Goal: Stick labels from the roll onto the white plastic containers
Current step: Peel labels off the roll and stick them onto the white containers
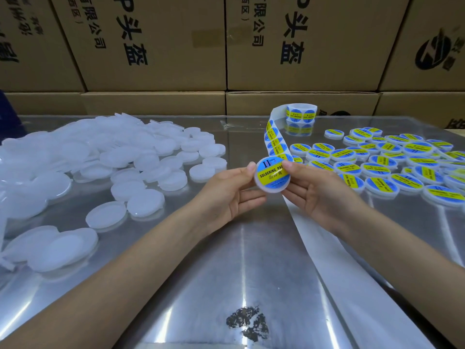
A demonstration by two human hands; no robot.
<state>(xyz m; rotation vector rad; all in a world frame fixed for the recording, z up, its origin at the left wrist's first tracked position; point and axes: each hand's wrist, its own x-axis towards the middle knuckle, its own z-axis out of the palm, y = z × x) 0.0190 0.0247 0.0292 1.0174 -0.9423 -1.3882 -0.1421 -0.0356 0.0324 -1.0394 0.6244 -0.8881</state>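
Behind your work area, stacked cardboard boxes with large dark printed characters fill the background. The reflective metal surface in front of you carries a dark, flaky patch near its front edge.

A: Worn gear on the arms?
B: None showing. Both forearms bare from frame edge to wrist, no sleeves or cuffs.
A: Hands?
B: Left hand & right hand bare too, no gloves, rings or watch. Nails short, unpainted. Rest of the body's out of frame.
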